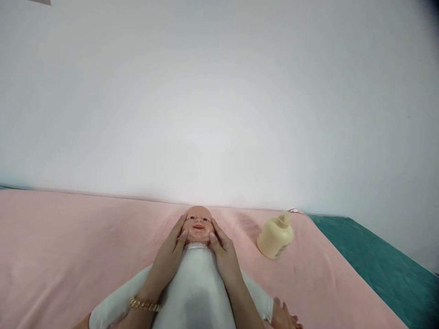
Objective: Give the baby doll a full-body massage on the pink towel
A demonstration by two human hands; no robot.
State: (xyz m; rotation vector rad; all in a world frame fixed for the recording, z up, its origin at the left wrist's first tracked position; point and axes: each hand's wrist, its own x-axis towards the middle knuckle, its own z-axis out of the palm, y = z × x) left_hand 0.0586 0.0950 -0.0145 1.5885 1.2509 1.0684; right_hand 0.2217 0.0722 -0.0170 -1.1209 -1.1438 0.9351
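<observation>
A baby doll [197, 269] in white clothing lies on its back, its head toward the wall and its arms spread to both sides. My left hand [170, 250] cups one side of the doll's head [198, 214], thumb on the cheek near the chin and fingers along the temple. On the opposite side my right hand [224, 256] mirrors this, its thumb by the mouth corner. Both palms press against the head, and the fingertips behind it are partly hidden. A gold bracelet [144, 304] circles my left wrist.
A pale yellow pump bottle [275, 236] stands on the pink cloth [85, 246], to the right of the doll. Green padding [370, 256] shows beyond the cloth at the right. Behind everything rises a white wall [206, 114].
</observation>
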